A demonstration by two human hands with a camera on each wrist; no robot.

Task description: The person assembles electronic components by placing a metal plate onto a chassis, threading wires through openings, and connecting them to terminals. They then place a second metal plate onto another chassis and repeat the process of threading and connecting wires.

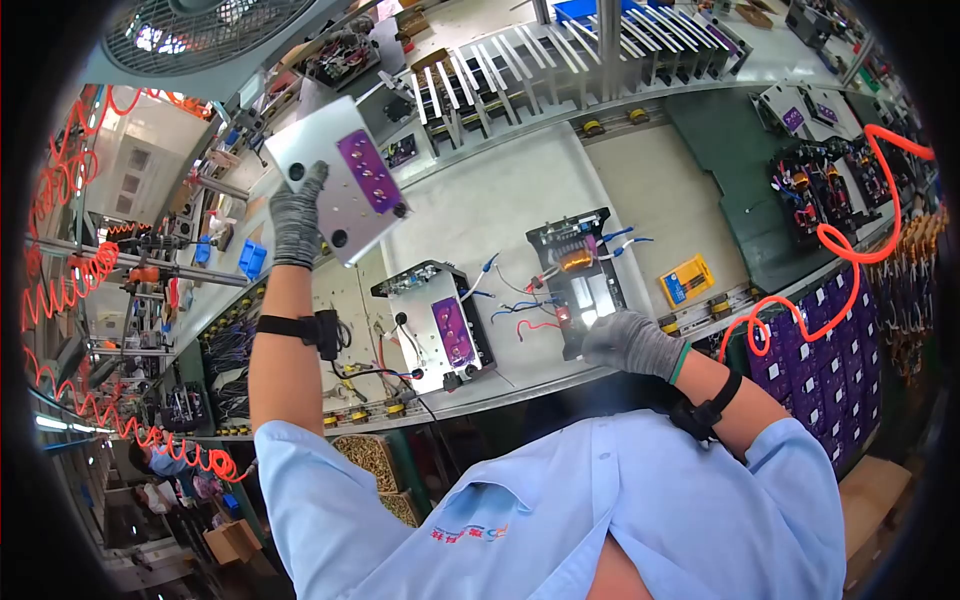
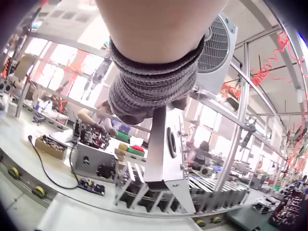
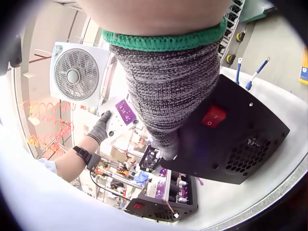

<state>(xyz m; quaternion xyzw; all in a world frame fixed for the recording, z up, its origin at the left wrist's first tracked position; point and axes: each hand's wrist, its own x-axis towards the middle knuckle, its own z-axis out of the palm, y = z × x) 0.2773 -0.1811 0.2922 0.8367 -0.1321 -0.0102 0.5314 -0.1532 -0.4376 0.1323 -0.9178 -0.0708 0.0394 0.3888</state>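
My gloved left hand (image 1: 298, 220) holds up a silver metal panel (image 1: 342, 208) at the left, the thumb flat across its face. A purple plate with several studs (image 1: 369, 171) is fixed on that panel. In the left wrist view the panel (image 2: 161, 149) appears nearly edge-on. My gloved right hand (image 1: 638, 345) grips the near end of an open black electronics unit (image 1: 600, 290), its fingertips mostly hidden. The unit has a copper coil (image 1: 575, 260), loose blue and red wires, and a red rocker switch (image 3: 214, 116). Between the hands lies a second unit (image 1: 425, 330) with a silver, purple-plated top.
A rack of upright metal plates (image 1: 530, 75) runs along the back. A yellow packet (image 1: 686, 281) lies right of the black unit. A coiled orange hose (image 1: 850, 250) hangs at the right. A large fan (image 1: 205, 40) stands at the upper left.
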